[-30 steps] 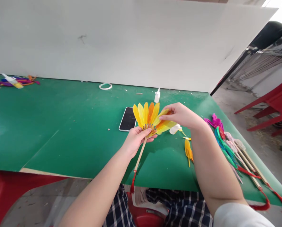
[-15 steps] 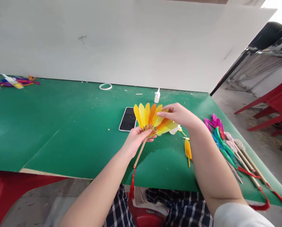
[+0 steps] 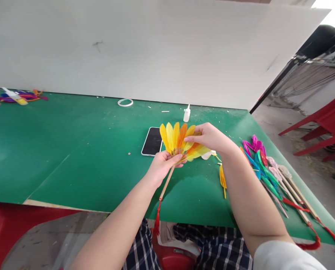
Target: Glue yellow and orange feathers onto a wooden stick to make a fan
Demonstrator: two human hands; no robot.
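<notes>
Right fingers [image 3: 192, 139] have shifted leftward, pinching the feather fan [image 3: 176, 139] whose base the left hand [image 3: 162, 167] clasps.

Wide passage across table [image 3: 85, 161], left of phone [image 3: 151, 142]. Bottle [image 3: 187, 114] stands beyond fan [image 3: 181, 138]; feathers [image 3: 266, 170] and sticks [image 3: 304, 198] crowd right edge.
</notes>
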